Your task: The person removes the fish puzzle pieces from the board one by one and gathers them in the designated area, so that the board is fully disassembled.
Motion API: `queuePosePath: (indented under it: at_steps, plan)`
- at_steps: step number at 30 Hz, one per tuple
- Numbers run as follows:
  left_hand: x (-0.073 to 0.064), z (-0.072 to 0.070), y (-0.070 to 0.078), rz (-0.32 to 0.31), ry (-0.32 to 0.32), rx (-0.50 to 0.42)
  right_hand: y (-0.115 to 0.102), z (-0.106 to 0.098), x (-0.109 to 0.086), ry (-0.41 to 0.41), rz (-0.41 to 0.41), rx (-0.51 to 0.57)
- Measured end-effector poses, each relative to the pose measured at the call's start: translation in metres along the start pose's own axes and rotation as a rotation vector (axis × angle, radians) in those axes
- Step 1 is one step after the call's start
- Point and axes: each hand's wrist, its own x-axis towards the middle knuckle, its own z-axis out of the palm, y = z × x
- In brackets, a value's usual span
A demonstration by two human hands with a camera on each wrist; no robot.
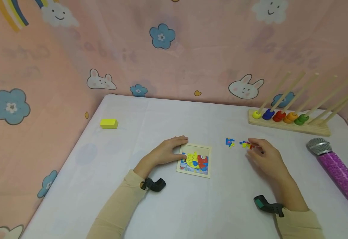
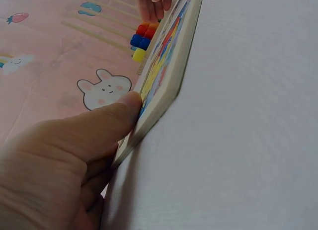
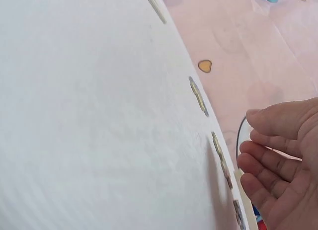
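Observation:
A square wooden jigsaw puzzle board (image 1: 194, 175) with a yellow and red fish picture lies on the white table. My left hand (image 1: 168, 152) holds it at its left side, the thumb (image 2: 130, 102) over the rim and the other fingers along the edge, partly hidden. Right of the board lies a blue and yellow puzzle piece (image 1: 229, 142). Beside it, a second piece (image 1: 245, 144) sits close to my right fingertips, with more colour partly hidden under that hand. My right hand (image 1: 265, 158) hovers there, fingers loosely bent; the right wrist view shows nothing between them (image 3: 278, 160).
A wooden stacking rack (image 1: 289, 126) with coloured beads and upright rods stands at the back right. A purple glittery microphone (image 1: 341, 176) lies at the right. At the back left is a yellow block (image 1: 109, 123). Patterned pink cloth (image 1: 189, 59) hangs behind the table.

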Motion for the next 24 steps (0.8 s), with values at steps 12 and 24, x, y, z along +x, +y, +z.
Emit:
queuePosePath:
  at_steps: [12, 24]
  plan:
    - [0.003, 0.001, 0.001, 0.03, -0.014, 0.047, -0.035, 0.03, -0.002, -0.099, -0.084, 0.087]
    - [-0.023, 0.006, 0.012, 0.006, -0.049, 0.027, -0.067, 0.062, -0.001, -0.18, -0.162, 0.114]
